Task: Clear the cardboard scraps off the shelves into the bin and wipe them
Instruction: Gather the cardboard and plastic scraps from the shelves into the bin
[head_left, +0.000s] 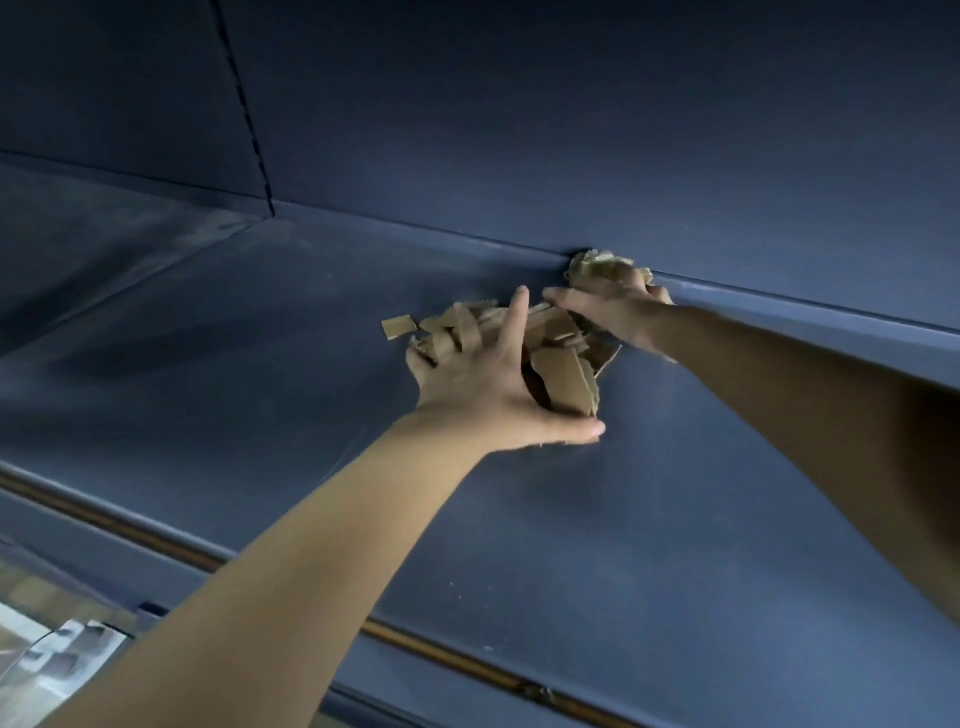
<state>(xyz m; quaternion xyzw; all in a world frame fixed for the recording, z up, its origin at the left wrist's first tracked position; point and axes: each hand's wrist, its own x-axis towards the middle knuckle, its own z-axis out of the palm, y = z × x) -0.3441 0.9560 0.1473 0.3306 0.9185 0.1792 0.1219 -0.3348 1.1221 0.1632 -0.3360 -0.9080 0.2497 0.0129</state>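
Observation:
A heap of brown cardboard scraps (558, 364) lies on the dark blue shelf (291, 374), close to its back wall. My left hand (483, 389) cups the near side of the heap, fingers spread and thumb stretched along the shelf. My right hand (618, 312) presses on the far side, fingers spread over the pieces. More scraps (597, 267) bunch behind the right hand against the back wall. One loose scrap (399, 327) sits apart at the left of the heap. No bin or cloth is in view.
The shelf's back panel (571, 130) rises right behind the heap. A vertical slotted upright (249, 109) divides the back at the left. The shelf's front edge carries a brownish strip (441, 660). A lower shelf edge with pale items (57, 660) shows at bottom left.

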